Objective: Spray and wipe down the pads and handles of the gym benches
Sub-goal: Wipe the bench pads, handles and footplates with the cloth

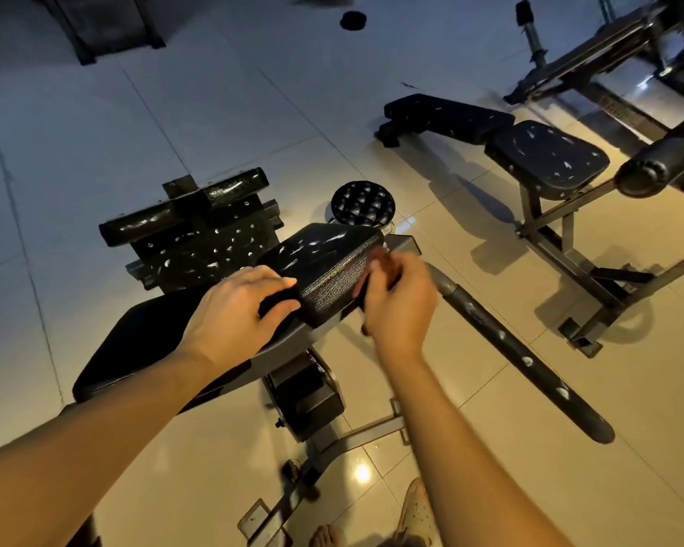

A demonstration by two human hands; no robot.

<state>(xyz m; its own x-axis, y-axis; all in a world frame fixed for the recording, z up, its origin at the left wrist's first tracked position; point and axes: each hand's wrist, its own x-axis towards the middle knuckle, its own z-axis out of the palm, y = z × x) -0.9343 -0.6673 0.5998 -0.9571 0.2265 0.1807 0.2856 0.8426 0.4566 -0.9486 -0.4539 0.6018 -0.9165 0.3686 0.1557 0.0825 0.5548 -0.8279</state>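
Pad (324,250) between both hands, long axis running away up-right: left hand (234,309) curling fingers round near corner, right hand (399,298) blurred at right edge, grip unreadable.

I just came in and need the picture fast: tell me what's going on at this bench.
A person stands over a gym bench. The left hand grips the near corner of its raised black pad; the right hand, blurred, is at the pad's right side, and what it holds is unclear. White flecks dot this pad, the long handle and the second bench.
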